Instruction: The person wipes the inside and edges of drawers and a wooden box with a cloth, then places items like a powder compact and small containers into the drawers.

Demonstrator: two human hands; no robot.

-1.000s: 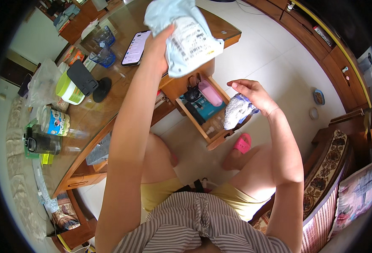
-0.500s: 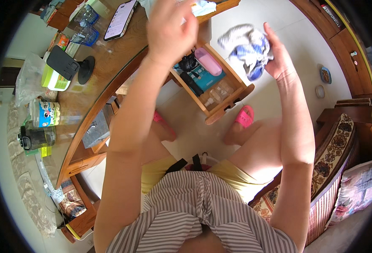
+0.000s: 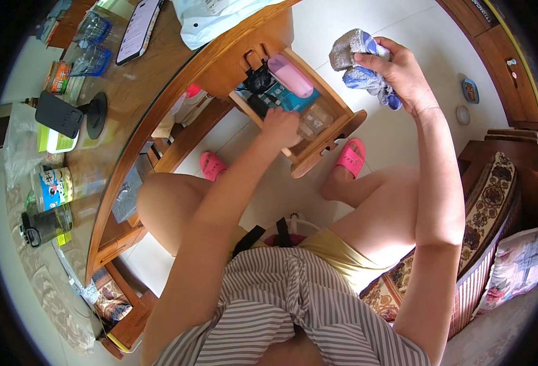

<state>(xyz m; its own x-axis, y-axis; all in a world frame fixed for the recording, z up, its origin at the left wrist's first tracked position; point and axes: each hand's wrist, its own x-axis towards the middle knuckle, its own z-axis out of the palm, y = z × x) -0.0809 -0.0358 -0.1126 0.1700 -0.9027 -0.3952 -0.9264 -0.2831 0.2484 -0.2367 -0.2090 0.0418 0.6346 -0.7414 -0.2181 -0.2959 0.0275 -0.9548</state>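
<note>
A crumpled cloth (image 3: 361,64), grey and white with blue patches, is pinched in my right hand (image 3: 406,73) above the floor, to the right of an open wooden drawer (image 3: 341,126). My left hand (image 3: 282,128) reaches down into that drawer, its fingers mostly hidden beneath the back of the hand. Beside it lie small clear plastic bottles (image 3: 315,121) and a dark elongated object (image 3: 258,105), partly covered by the hand. Farther back in the drawer are a pink case (image 3: 291,75), a teal packet (image 3: 286,97) and a black bundled item (image 3: 258,79).
The drawer juts out from a glass-topped wooden desk (image 3: 153,85). On the desk are a phone (image 3: 139,30), a white-blue plastic bag (image 3: 211,21), a black stand (image 3: 92,116), blue-based cups (image 3: 91,60) and a jar (image 3: 55,188). A cushioned wooden seat (image 3: 485,201) stands at right.
My left hand has come down from above the desk into the drawer. My right hand still holds the cloth, now gripped with the thumb across it. The view has shifted slightly.
</note>
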